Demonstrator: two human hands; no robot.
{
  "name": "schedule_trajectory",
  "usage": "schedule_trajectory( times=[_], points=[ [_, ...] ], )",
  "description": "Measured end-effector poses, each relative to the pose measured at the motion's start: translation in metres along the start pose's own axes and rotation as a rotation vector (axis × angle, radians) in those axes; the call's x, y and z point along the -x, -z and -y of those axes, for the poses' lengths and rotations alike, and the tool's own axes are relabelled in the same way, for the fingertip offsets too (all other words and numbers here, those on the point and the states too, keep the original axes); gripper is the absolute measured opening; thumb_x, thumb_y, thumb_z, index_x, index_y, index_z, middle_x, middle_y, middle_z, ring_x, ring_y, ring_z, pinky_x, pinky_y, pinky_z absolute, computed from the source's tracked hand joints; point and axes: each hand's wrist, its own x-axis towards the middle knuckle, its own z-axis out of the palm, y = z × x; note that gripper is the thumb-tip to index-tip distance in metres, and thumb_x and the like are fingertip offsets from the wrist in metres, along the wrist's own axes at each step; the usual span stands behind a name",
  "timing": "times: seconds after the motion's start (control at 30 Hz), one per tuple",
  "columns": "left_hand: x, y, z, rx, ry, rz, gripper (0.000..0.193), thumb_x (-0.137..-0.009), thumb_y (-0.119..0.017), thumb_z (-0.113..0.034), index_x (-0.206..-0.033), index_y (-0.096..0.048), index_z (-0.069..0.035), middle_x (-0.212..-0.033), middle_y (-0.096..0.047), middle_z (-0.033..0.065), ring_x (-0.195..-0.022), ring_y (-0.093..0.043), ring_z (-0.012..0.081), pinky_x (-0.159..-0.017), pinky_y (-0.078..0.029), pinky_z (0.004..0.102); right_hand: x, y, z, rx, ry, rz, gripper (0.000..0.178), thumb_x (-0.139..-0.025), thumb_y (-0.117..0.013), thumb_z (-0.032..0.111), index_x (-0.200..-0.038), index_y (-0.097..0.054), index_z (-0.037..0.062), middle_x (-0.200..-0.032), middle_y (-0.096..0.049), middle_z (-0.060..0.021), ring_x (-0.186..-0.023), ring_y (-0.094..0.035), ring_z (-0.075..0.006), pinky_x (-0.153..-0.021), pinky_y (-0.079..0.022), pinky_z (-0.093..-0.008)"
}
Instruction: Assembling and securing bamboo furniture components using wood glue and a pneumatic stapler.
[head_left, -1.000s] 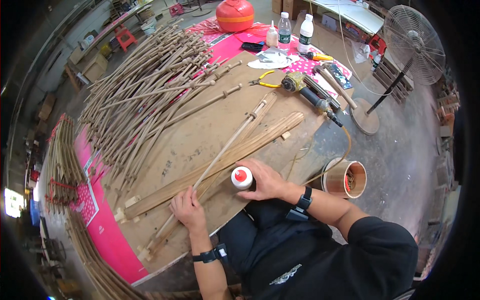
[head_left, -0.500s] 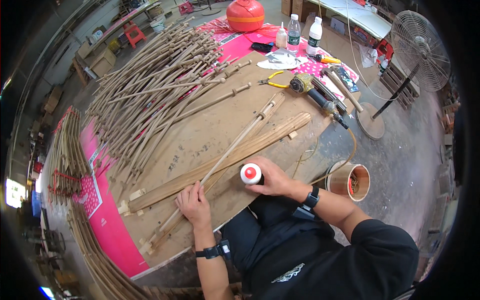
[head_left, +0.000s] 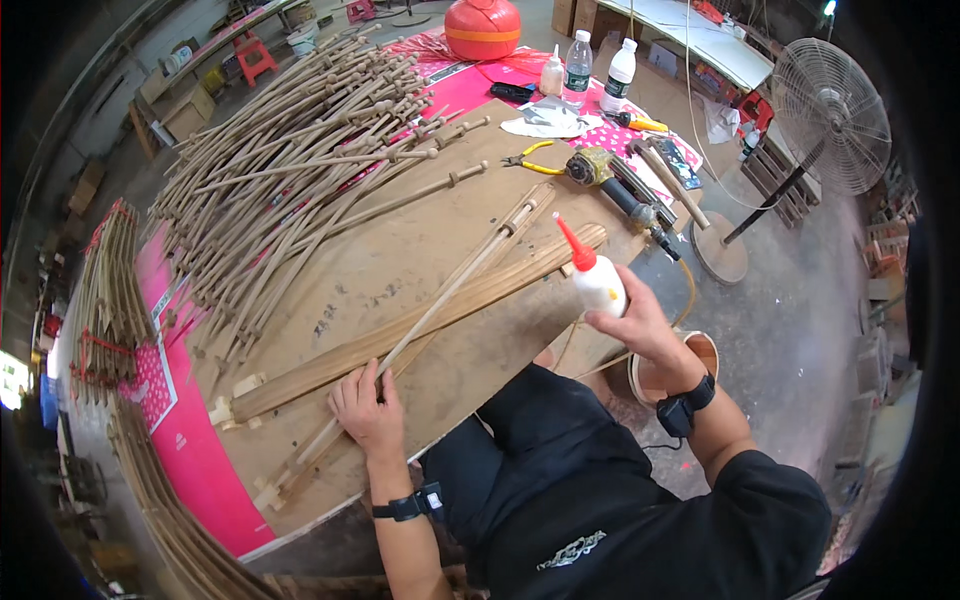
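Note:
My right hand holds a white glue bottle with a red pointed nozzle, lifted off the right edge of the work board, nozzle pointing up and left. My left hand presses down on a long thin bamboo stick that lies diagonally across a bundle of flat bamboo slats. Both wrists wear dark bands. The stick's far end, with a small wooden block, reaches toward the tools at the upper right.
A big heap of bamboo rods covers the board's upper left. Yellow pliers, a power tool, a mallet, water bottles and an orange container lie beyond. A floor fan stands right; a wooden bucket sits by my knee.
My right hand has lifted the glue bottle away from the slats and moved it right, turning the nozzle upward. My left hand has stayed on the stick.

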Motion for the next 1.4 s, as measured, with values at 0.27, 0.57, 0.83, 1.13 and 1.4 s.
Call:
schedule_trajectory(
  times=[0.27, 0.57, 0.83, 1.13, 1.4],
  points=[
    [0.002, -0.003, 0.0, 0.025, 0.005, 0.001, 0.02, -0.089, -0.08, -0.018, -0.108, -0.077, -0.014, -0.1, -0.069, 0.0023, -0.096, -0.063, 0.0274, -0.089, -0.047, 0.0444, -0.004, 0.024, -0.004, -0.03, 0.026, -0.209, 0.069, -0.08, -0.083, 0.014, -0.139, -0.049, 0.0029, -0.121, -0.061, -0.0092, -0.113, -0.061, -0.0174, -0.095, -0.053, -0.0327],
    [0.003, -0.004, 0.001, 0.037, 0.008, -0.006, 0.018, -0.089, -0.08, -0.016, -0.106, -0.078, -0.012, -0.099, -0.072, 0.0029, -0.096, -0.065, 0.0267, -0.088, -0.048, 0.0431, -0.013, 0.027, -0.002, -0.683, -0.014, -0.249, 0.057, -0.088, -0.08, 0.026, -0.135, -0.055, 0.0036, -0.119, -0.065, -0.0065, -0.103, -0.063, -0.0158, -0.088, -0.053, -0.0288],
    [0.002, -0.004, 0.002, 0.019, -0.002, -0.011, 0.016, -0.09, -0.078, -0.017, -0.105, -0.078, -0.012, -0.099, -0.073, 0.003, -0.094, -0.066, 0.0265, -0.085, -0.048, 0.0424, -0.018, 0.013, -0.007, -1.096, -0.204, -0.136, 0.057, -0.092, -0.078, 0.027, -0.14, -0.055, 0.0054, -0.123, -0.066, -0.0083, -0.106, -0.065, -0.0186, -0.089, -0.057, -0.0341],
    [0.002, -0.004, 0.0, 0.047, 0.025, 0.01, 0.017, -0.091, -0.078, -0.017, -0.107, -0.078, -0.01, -0.099, -0.072, 0.0064, -0.095, -0.066, 0.0285, -0.087, -0.048, 0.0424, -0.032, 0.01, -0.016, -0.815, 0.071, -0.282, 0.053, -0.095, -0.076, 0.026, -0.139, -0.056, 0.0057, -0.125, -0.066, -0.007, -0.119, -0.065, -0.0214, -0.101, -0.053, -0.039],
    [0.004, -0.004, 0.004, 0.042, 0.021, 0.023, 0.017, -0.091, -0.079, -0.016, -0.107, -0.078, -0.009, -0.097, -0.071, 0.0069, -0.094, -0.066, 0.029, -0.086, -0.047, 0.0427, -0.041, 0.008, -0.006, -1.092, -0.039, -0.335, 0.052, -0.095, -0.077, 0.033, -0.136, -0.055, 0.0084, -0.126, -0.066, -0.0065, -0.121, -0.065, -0.0212, -0.101, -0.052, -0.0395]
  ],
)
